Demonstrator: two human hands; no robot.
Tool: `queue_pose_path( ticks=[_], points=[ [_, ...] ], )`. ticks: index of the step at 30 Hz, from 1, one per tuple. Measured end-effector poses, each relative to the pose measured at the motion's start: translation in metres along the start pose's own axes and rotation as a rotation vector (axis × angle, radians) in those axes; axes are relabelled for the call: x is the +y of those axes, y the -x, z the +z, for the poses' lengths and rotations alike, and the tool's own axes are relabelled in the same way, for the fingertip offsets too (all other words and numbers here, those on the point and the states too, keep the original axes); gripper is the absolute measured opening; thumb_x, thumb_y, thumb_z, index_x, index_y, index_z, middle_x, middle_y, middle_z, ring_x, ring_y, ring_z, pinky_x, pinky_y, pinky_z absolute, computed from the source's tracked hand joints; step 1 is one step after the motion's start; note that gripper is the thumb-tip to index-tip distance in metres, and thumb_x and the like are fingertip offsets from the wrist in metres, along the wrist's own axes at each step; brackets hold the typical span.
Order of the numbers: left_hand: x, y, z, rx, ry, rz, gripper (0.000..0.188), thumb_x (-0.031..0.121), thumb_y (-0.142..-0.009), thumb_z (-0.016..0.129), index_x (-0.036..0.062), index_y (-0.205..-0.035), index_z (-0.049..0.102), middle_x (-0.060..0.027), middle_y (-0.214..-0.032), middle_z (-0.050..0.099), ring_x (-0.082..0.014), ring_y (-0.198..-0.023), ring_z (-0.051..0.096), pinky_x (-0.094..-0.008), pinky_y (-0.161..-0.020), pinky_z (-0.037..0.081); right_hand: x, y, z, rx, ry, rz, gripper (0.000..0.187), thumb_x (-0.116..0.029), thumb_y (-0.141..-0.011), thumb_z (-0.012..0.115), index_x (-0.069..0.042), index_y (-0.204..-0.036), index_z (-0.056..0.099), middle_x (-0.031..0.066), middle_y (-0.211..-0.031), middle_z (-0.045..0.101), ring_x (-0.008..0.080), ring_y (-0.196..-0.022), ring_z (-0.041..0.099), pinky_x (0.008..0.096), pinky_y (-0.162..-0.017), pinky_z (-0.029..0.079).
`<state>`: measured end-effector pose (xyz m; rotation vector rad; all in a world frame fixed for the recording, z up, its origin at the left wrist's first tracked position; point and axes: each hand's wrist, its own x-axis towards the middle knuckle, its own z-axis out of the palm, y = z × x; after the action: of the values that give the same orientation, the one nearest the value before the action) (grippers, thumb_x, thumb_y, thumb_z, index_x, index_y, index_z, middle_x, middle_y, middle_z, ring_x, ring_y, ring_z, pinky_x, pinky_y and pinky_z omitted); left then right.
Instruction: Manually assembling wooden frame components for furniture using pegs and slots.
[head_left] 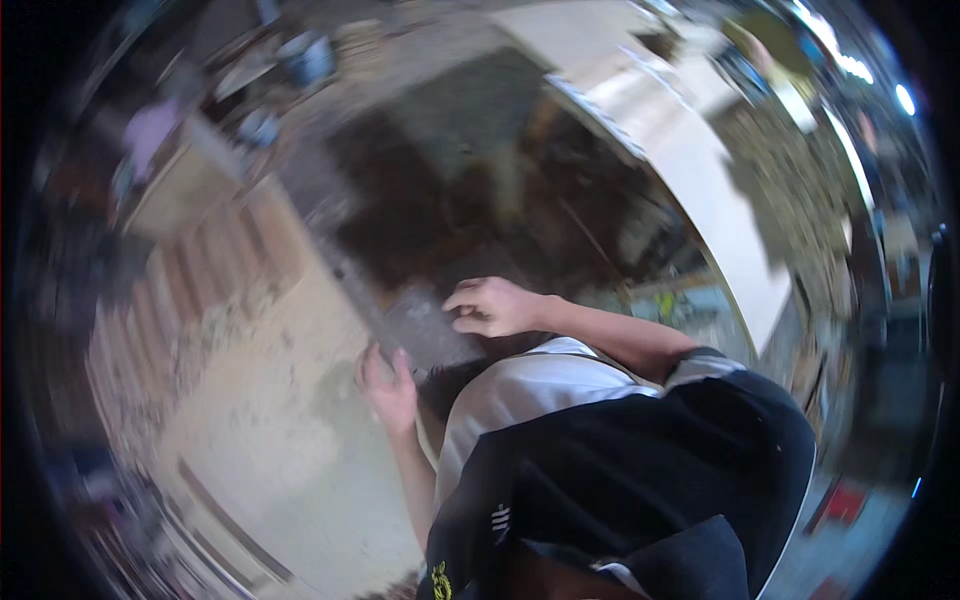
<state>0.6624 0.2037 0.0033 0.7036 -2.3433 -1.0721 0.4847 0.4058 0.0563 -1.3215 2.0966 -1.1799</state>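
My left hand [388, 388] is at the right edge of a pale worktop [290, 440] strewn with sawdust. Its thumb and fingers are spread, and nothing shows in them; whether it touches the edge I cannot tell. In front of my body hangs my right hand [492, 306], over the dark floor [440, 230]. Its fingers are loosely bent with a gap to the thumb, and I see nothing between them. A row of wooden strips [215, 250] lies across the far left part of the worktop, blurred by motion.
One long thin strip [235, 530] lies on the worktop's near left. To the right stands a long pale board surface [715, 200], with stacked wood pieces [800, 190] beyond it. At the far left are a box-like wooden panel [185, 180] and a blue bucket [306, 60].
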Motion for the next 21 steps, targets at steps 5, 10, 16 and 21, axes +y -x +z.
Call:
queue_pose_path(
  ticks=[5, 10, 16, 21],
  points=[
    [0.029, 0.034, 0.071, -0.404, 0.114, 0.205, 0.037, 0.017, -0.084, 0.076, -0.0066, -0.111, 0.067, -0.0199, -0.104, 0.068, -0.0345, -0.095, 0.065, -0.0415, -0.088, 0.051, 0.001, 0.087, -0.036, 0.138, 0.003, 0.122, 0.031, -0.022, -0.086, 0.068, -0.002, -0.109, 0.063, 0.0189, -0.09, 0.066, 0.0401, -0.09, 0.063, 0.0488, -0.078, 0.051],
    [0.051, 0.065, 0.109, -0.659, 0.183, 0.072, 0.033, 0.011, -0.084, 0.075, -0.0072, -0.109, 0.067, -0.0175, -0.095, 0.067, -0.028, -0.087, 0.065, -0.0383, -0.081, 0.051, 0.021, 0.181, -0.068, 0.203, -0.005, 0.22, 0.03, -0.021, -0.088, 0.066, -0.001, -0.11, 0.063, 0.0188, -0.098, 0.064, 0.037, -0.09, 0.065, 0.046, -0.077, 0.053],
    [0.123, 0.082, 0.173, -0.782, 0.106, 0.126, 0.036, 0.015, -0.085, 0.074, -0.0087, -0.111, 0.066, -0.0183, -0.097, 0.068, -0.0272, -0.092, 0.066, -0.0377, -0.083, 0.051, 0.058, 0.285, -0.114, 0.402, 0.035, 0.348, 0.032, -0.026, -0.09, 0.065, 0.001, -0.108, 0.066, 0.0185, -0.098, 0.065, 0.0355, -0.086, 0.066, 0.0442, -0.077, 0.053],
    [0.189, 0.074, 0.232, -1.0, 0.015, 0.313, 0.038, 0.018, -0.083, 0.075, -0.0052, -0.113, 0.068, -0.0185, -0.104, 0.069, -0.0294, -0.093, 0.068, -0.0382, -0.085, 0.053, 0.08, 0.327, -0.144, 0.664, -0.096, 0.42, 0.031, -0.023, -0.092, 0.067, 0.002, -0.111, 0.066, 0.0175, -0.093, 0.067, 0.0298, -0.081, 0.068, 0.0383, -0.073, 0.055]
  ],
)
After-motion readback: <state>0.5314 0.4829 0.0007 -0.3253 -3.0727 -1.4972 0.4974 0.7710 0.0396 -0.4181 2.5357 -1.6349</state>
